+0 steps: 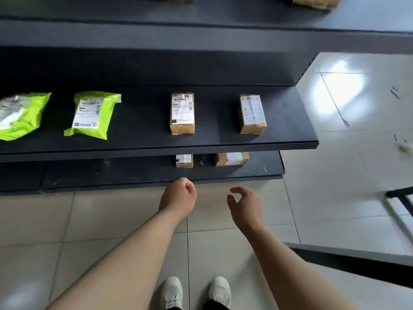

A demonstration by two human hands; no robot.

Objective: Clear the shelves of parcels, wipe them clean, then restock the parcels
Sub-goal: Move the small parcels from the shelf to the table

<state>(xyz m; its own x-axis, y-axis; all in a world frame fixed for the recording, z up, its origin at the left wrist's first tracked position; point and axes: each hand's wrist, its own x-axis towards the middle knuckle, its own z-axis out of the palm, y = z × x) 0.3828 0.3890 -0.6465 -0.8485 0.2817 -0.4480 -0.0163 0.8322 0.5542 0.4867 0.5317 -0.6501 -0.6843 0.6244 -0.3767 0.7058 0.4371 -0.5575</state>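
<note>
A dark shelf (279, 139) carries two green mailer bags (93, 115) (20, 115) on the left and two brown boxes with white labels (182, 113) (252, 114) on the right. On the bottom shelf (134, 175) two more brown boxes (184, 161) (231, 158) show partly under the shelf above. My left hand (178, 196) hangs in front of the bottom shelf's edge with its fingers curled and nothing in it. My right hand (245, 204) is beside it, fingers loosely curved, holding nothing.
More brown parcels (315, 2) sit on a higher shelf at the top edge. Pale tiled floor (335, 198) spreads to the right. A dark frame (400, 198) stands at the right and a dark slab edge (357, 265) lies at lower right. My white shoes (194, 291) are below.
</note>
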